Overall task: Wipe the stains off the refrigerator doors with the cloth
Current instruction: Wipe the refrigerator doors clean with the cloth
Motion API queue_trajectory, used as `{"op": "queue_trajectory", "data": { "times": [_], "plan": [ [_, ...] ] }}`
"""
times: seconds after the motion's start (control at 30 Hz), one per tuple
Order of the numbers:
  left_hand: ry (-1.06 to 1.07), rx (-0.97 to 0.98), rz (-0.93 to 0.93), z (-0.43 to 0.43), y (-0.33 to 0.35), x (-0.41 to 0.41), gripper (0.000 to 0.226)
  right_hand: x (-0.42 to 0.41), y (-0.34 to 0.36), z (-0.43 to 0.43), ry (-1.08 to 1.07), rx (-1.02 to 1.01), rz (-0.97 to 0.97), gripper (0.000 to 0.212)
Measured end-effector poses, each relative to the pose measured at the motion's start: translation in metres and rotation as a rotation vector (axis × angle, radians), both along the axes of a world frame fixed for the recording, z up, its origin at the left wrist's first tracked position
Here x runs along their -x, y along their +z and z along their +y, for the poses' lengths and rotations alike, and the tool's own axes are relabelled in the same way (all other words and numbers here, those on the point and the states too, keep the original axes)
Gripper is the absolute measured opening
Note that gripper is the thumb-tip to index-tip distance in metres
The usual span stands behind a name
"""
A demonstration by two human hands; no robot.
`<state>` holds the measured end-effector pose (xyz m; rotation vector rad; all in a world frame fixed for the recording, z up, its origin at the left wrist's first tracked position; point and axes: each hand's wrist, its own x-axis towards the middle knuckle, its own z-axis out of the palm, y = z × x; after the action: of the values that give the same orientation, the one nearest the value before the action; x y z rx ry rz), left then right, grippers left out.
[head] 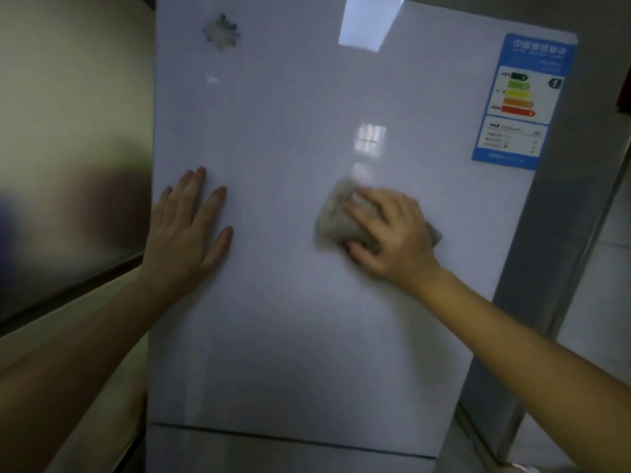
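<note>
Against the refrigerator door (290, 285), a soft, limp cloth (336, 218) was gripped bunched by the right hand (392, 233), fingers curled; the left hand (187, 233) was laid flat, fingers apart.

Blue energy-rating label (522, 100) with coloured bars, upper right; pale snowflake-shaped sticker (221, 31), upper left; beige wall (68, 97) with dark horizontal trim (68, 291) at left; light tiled floor (607, 268) at right.

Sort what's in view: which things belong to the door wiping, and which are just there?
In use: cloth, right hand holding it, upper refrigerator door, left hand flat on it.
Just there: energy label, snowflake-shaped mark.
</note>
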<state>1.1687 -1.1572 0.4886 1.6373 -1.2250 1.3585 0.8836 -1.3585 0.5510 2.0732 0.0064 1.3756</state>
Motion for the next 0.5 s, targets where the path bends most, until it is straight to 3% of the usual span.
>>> {"op": "queue_trajectory", "data": {
  "times": [0.13,0.23,0.5],
  "plan": [
    [0.036,-0.036,-0.004,0.007,-0.031,-0.015,0.061,-0.027,-0.108,0.013,0.043,0.183,0.47,0.045],
    [0.043,-0.06,-0.043,0.01,-0.035,-0.021,0.059,-0.037,-0.126,0.018,0.069,0.224,0.573,0.038],
    [0.053,-0.02,-0.09,0.003,-0.036,-0.028,0.057,-0.082,0.052,0.046,0.035,-0.013,-0.044,0.055]
  ]
}}
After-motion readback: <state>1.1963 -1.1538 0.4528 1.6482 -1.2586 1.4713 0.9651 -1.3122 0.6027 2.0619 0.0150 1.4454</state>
